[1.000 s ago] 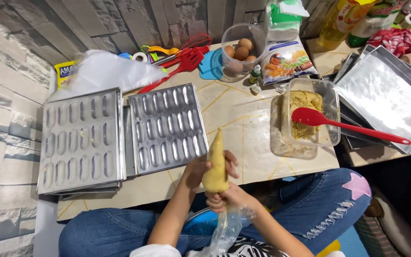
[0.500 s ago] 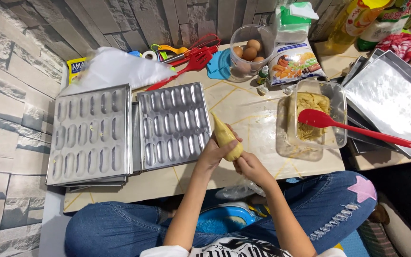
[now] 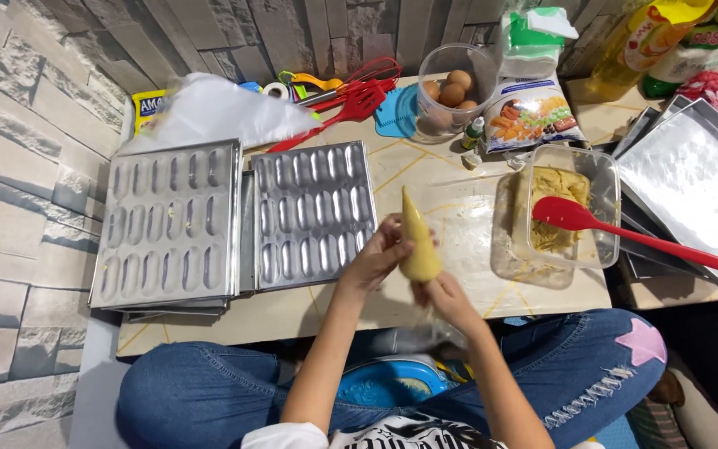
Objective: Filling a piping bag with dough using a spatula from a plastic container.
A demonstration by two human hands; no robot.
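Both hands now hold the piping bag (image 3: 419,239) upright again, left hand (image 3: 376,258) gripping its side, right hand (image 3: 442,298) closed underneath, beside the oval-cavity mould tray (image 3: 313,214) on the desk (image 3: 309,308).

Steel trays (image 3: 691,179) cropped at right edge

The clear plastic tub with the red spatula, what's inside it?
The clear plastic tub holds yellow batter, smeared along its left side. The red spatula head lies over part of it, hiding whatever is underneath.

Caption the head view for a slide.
Both hands, left hand and right hand, hold a dough-filled piping bag beside empty metal moulds.
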